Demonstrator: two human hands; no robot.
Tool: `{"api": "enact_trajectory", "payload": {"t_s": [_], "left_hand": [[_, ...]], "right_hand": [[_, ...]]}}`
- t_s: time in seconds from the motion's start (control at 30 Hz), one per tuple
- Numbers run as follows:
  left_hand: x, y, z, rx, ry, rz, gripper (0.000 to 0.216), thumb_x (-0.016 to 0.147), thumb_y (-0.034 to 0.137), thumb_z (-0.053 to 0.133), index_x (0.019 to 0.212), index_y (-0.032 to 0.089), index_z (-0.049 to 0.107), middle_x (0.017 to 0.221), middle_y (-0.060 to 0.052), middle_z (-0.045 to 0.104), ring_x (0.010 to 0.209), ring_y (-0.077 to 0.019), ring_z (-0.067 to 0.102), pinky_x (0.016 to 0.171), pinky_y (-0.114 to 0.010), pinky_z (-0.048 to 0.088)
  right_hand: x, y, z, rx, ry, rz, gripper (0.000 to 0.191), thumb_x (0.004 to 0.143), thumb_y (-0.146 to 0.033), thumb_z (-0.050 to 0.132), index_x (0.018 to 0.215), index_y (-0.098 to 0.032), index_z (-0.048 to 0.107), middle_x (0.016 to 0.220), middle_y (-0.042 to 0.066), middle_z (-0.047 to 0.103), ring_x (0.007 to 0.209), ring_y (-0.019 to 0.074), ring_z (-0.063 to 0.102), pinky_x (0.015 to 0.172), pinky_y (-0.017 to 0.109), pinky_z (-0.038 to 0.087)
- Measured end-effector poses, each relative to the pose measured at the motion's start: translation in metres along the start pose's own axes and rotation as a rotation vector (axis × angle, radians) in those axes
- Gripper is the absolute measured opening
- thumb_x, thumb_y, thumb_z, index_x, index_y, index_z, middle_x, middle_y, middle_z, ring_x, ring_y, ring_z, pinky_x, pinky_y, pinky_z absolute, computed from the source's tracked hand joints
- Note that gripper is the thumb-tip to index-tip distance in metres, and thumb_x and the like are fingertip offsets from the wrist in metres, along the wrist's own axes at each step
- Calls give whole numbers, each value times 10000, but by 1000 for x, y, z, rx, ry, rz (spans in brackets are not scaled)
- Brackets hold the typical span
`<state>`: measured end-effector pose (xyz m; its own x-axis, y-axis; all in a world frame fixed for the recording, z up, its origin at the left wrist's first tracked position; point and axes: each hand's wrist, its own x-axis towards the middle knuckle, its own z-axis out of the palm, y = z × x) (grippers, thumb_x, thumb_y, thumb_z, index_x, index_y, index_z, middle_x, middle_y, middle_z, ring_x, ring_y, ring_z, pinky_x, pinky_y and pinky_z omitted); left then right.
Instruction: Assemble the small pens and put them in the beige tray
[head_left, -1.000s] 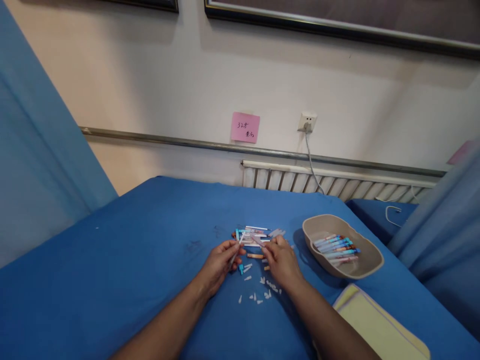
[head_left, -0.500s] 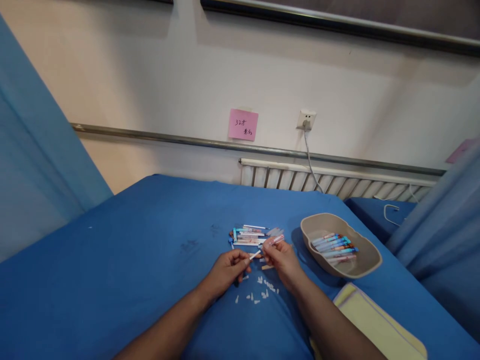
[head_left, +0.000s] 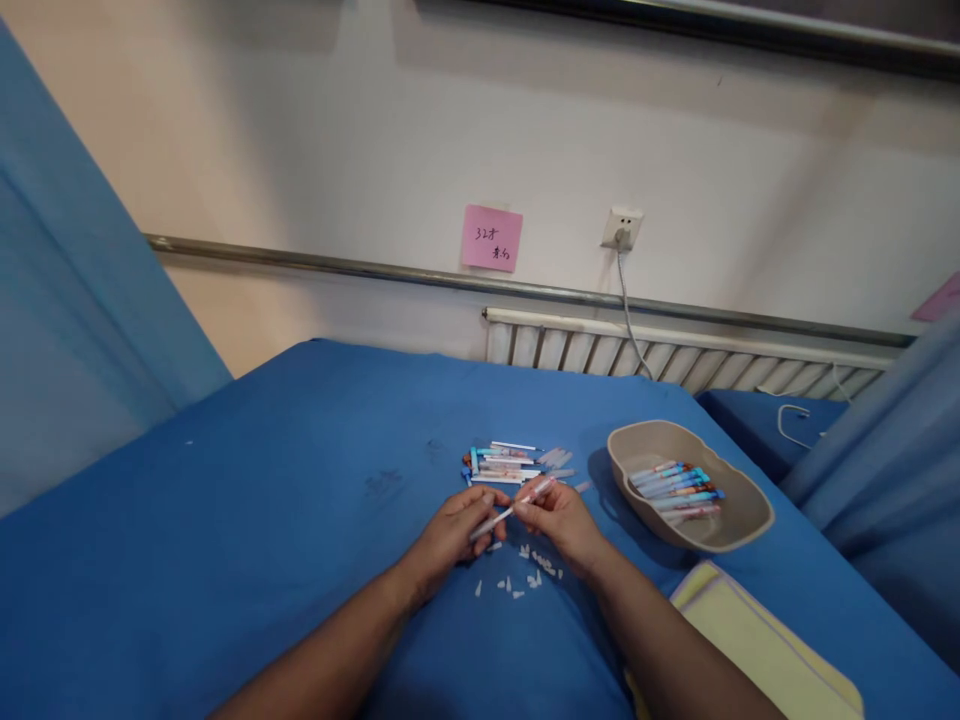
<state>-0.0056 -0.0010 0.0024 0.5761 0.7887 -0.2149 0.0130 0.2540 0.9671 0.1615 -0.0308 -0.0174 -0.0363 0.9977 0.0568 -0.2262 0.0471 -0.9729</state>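
Observation:
My left hand (head_left: 457, 530) is closed with its fingertips around a thin white pen refill (head_left: 491, 524). In my right hand (head_left: 566, 525), thumb and fingers pinch a clear pen barrel with pink print (head_left: 541, 488). Refill and barrel lie in one slanting line, meeting at the fingers; how deep one sits in the other cannot be made out. Just beyond the hands is a pile of pen parts (head_left: 504, 463), with white refills, blue pieces and clear barrels. Several small whitish cone-shaped pieces (head_left: 541, 563) are scattered on the blue sheet nearer to me.
A beige basin (head_left: 739, 530) with several pens (head_left: 679, 490) stands to the right. Near my right forearm lies a folded yellow cloth (head_left: 757, 640). The blue-covered surface (head_left: 262, 520) reaches to the wall, where there is a radiator (head_left: 577, 345). Blue curtains (head_left: 82, 270) hang at both sides.
The refill and barrel, apart half a second ago, now meet in line between my hands. My hands have come closer together. The view has shifted slightly.

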Motion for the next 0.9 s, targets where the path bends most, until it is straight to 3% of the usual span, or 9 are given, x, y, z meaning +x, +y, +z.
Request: {"api": "enact_trajectory", "payload": {"t_s": [0.27,0.47,0.7,0.9], "left_hand": [[-2,-2,2,-10,1,-17,360,794,510,526,925,176,553,566,41,553,357,-44,352,351,-163,177],[-7,2,7,-28,-34,-54,372,804,539,501,819,169,531,538,54,496,349,-32,279,341,-167,134],[-13,10,9,-104,-83,-207,419,782,564,521,936,175,548,506,94,360,362,-27,209,354,-158,76],[-14,9,8,-71,-79,-217,440,781,577,512,973,183,552,510,89,369,368,-30,215,355,-160,79]], "right_hand": [[-4,6,11,95,6,43,300,576,-355,779,752,-162,631,607,-10,624,570,139,568,636,288,450],[-3,9,8,105,66,17,247,554,-289,803,719,-169,664,689,9,661,652,149,594,681,292,458],[-4,10,8,184,-7,39,228,569,-250,802,743,-173,677,701,8,666,670,145,596,691,289,462],[-6,8,8,149,-34,66,217,562,-252,804,711,-167,672,689,3,669,656,135,593,693,275,448]]}}
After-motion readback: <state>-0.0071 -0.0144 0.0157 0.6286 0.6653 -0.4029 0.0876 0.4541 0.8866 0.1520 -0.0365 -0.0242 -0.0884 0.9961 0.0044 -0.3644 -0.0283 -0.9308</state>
